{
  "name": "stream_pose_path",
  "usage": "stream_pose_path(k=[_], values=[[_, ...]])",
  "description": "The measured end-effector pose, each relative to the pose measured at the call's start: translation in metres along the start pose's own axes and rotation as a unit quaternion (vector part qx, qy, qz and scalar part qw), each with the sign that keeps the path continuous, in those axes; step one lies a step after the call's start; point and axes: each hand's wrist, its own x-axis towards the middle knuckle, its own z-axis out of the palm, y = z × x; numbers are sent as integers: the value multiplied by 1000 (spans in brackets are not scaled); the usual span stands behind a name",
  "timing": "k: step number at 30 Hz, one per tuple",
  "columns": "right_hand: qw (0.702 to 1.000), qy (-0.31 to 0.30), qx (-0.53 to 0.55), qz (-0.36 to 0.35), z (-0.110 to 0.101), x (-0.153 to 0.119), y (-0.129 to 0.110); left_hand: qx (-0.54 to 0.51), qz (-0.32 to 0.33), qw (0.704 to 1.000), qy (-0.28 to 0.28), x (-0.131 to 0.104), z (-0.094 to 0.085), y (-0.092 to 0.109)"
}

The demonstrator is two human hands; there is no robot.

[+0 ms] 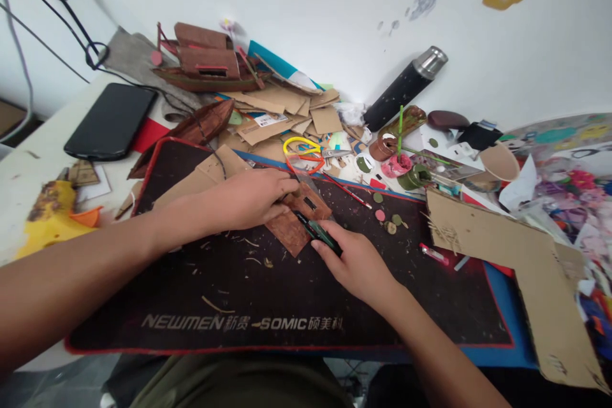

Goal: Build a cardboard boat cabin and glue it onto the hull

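A reddish-brown painted cardboard piece [292, 237] with a small rectangular opening lies on the dark mat [201, 280]. My left hand [258, 196] rests on its upper left part, fingers bent and pressed down; what is under the fingertips is partly hidden. My right hand [356, 261] is closed round a dark green cutter [325, 237], whose front end touches the piece near the opening. A clear strip, perhaps a ruler, crosses the piece beside my left fingertips.
Behind the mat are yellow-handled scissors [303, 150], cardboard scraps [277, 105], a model boat [210, 67], paint pots [396, 162] and a black flask [401, 89]. A phone [112, 120] lies left. A large cardboard piece [540, 274] overlaps the mat's right side.
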Motion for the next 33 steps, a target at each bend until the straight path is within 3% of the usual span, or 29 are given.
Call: stream_pose_path(k=[8, 12, 18, 33], values=[[998, -43, 35, -12, -2, -17, -6, 38, -11, 999, -14, 9, 6, 0], [998, -56, -26, -10, -3, -18, -14, 52, -38, 998, -28, 11, 4, 5], [990, -62, -123, -8, -4, -17, -18, 43, -27, 999, -14, 10, 9, 3], [983, -73, -168, -3, -4, -11, -28, 27, -11, 1000, 9, 10, 14, -1]])
